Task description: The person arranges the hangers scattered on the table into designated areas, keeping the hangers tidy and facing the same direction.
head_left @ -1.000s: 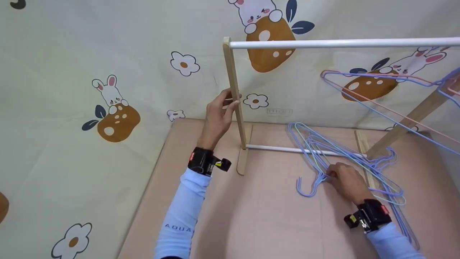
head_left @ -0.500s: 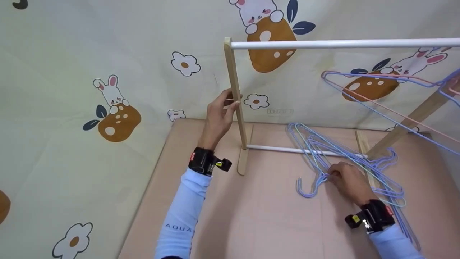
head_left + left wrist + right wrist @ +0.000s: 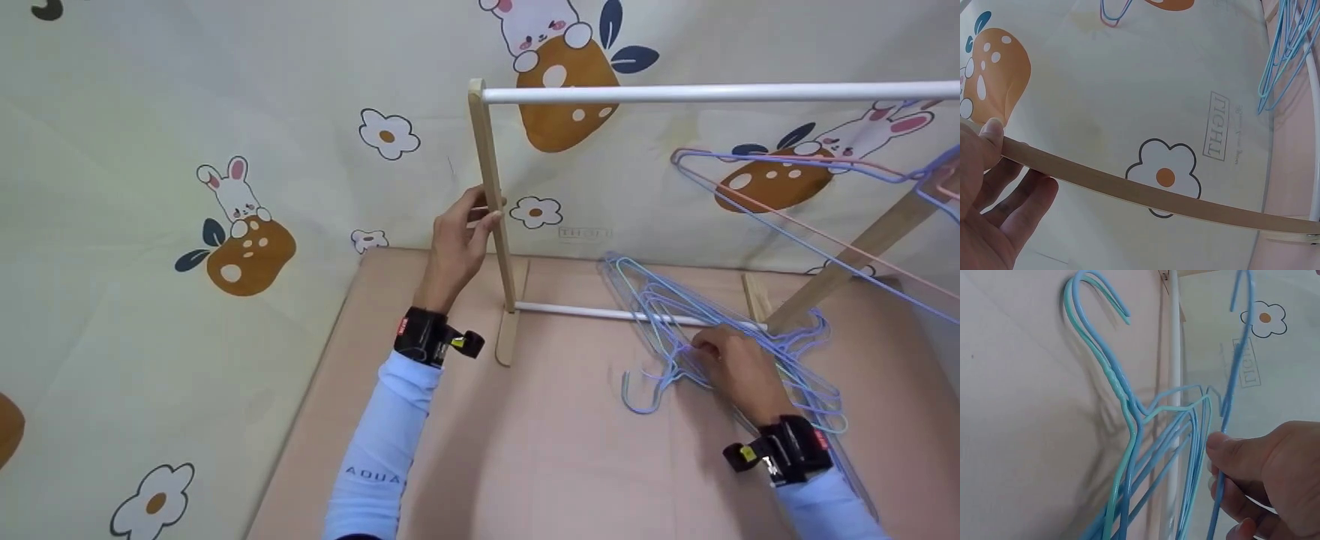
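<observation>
Pinching a blue wire hanger [image 3: 1237, 363], the right hand [image 3: 1280, 472] is probably isolating it (left hand [image 3: 454, 240] gripping a wooden upright [image 3: 486, 154]); the next move is calling for snag-free lifting.

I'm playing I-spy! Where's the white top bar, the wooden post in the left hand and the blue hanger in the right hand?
White top bar [image 3: 721, 93], head view: middle of its visible length.
Wooden post [image 3: 1161, 198], left wrist view: middle of its length.
Blue hanger [image 3: 1237, 361], right wrist view: wire below its hook.
</observation>
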Demonstrator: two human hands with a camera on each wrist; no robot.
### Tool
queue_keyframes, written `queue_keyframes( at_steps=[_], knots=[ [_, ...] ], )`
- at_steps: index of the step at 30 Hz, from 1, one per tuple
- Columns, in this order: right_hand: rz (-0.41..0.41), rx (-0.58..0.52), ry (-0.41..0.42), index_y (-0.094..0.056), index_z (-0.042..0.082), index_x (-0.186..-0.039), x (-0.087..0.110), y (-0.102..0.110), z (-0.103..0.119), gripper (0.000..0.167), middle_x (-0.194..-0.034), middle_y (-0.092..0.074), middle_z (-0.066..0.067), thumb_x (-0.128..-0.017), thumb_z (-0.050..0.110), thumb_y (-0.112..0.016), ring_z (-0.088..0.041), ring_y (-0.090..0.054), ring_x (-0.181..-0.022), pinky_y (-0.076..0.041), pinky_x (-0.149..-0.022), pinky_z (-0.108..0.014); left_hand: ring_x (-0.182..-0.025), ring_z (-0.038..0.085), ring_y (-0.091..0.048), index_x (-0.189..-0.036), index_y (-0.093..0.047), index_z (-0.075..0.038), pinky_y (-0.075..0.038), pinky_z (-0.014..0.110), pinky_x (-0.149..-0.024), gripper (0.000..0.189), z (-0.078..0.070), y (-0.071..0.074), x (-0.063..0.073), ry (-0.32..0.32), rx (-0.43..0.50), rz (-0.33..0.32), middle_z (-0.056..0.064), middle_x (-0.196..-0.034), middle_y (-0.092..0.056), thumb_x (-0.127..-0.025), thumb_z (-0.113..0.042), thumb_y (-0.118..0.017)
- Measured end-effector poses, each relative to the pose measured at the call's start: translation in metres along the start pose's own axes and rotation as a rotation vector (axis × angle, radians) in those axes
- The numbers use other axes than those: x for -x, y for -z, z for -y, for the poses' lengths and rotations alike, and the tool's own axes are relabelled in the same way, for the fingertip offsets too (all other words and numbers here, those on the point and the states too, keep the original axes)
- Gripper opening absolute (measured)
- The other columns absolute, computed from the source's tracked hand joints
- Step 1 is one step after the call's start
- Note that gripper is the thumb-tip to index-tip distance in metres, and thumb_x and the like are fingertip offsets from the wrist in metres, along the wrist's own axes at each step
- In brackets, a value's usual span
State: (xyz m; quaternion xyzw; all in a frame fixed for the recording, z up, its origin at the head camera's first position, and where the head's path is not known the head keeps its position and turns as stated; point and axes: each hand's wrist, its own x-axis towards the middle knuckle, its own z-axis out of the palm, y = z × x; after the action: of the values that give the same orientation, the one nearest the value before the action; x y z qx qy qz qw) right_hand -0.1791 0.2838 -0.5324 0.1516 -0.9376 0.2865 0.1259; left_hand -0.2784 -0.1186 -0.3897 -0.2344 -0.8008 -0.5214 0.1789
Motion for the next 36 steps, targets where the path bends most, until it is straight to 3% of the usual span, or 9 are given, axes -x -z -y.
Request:
queue_keyframes(
  at_steps=[8, 15, 23, 36],
  knots=[
    [-0.158, 0.001, 0.068, -0.072, -0.003, -0.092, -0.005, 0.007, 0.001, 0.012, -0.083, -0.062, -0.009, -0.084, -0.011, -0.076, -0.023, -0.058, -0.073, -0.049, -0.060, -0.039, -0.106, 0.022, -0.067, -0.134, -0.057, 0.005, -0.057, 0.027, -0.088, 0.033, 0.000, 0.000, 0.000, 0.000, -0.013, -0.006, 0.017, -0.118, -0.067, -0.105, -0.009, -0.058],
    [-0.241, -0.019, 0.065, -0.073, -0.005, -0.093, -0.010, 0.011, 0.002, 0.012, -0.084, -0.062, -0.012, -0.084, -0.013, -0.076, -0.023, -0.058, -0.073, -0.041, -0.062, -0.019, -0.106, 0.024, -0.066, -0.135, -0.056, 0.007, -0.057, 0.029, -0.089, 0.035, 0.000, 0.000, 0.000, -0.003, 0.006, 0.000, 0.019, -0.119, -0.066, -0.104, -0.008, -0.059],
    [-0.360, -0.023, 0.078, -0.072, -0.007, -0.094, -0.014, 0.015, -0.002, 0.012, -0.086, -0.062, -0.016, -0.085, -0.014, -0.075, -0.027, -0.057, -0.078, -0.039, -0.066, -0.029, -0.107, 0.024, -0.067, -0.134, -0.056, 0.006, -0.057, 0.027, -0.088, 0.033, 0.000, 0.000, 0.000, 0.010, -0.013, -0.011, 0.014, -0.117, -0.067, -0.104, -0.006, -0.059],
    [-0.463, -0.018, 0.051, -0.072, -0.007, -0.098, -0.015, 0.033, 0.001, 0.010, -0.089, -0.061, -0.020, -0.089, -0.010, -0.073, -0.033, -0.057, -0.079, -0.036, -0.067, -0.035, -0.106, 0.025, -0.067, -0.134, -0.056, 0.008, -0.058, 0.027, -0.087, 0.034, 0.001, -0.001, 0.000, 0.007, -0.009, -0.012, 0.014, -0.117, -0.067, -0.103, -0.005, -0.059]
  ],
)
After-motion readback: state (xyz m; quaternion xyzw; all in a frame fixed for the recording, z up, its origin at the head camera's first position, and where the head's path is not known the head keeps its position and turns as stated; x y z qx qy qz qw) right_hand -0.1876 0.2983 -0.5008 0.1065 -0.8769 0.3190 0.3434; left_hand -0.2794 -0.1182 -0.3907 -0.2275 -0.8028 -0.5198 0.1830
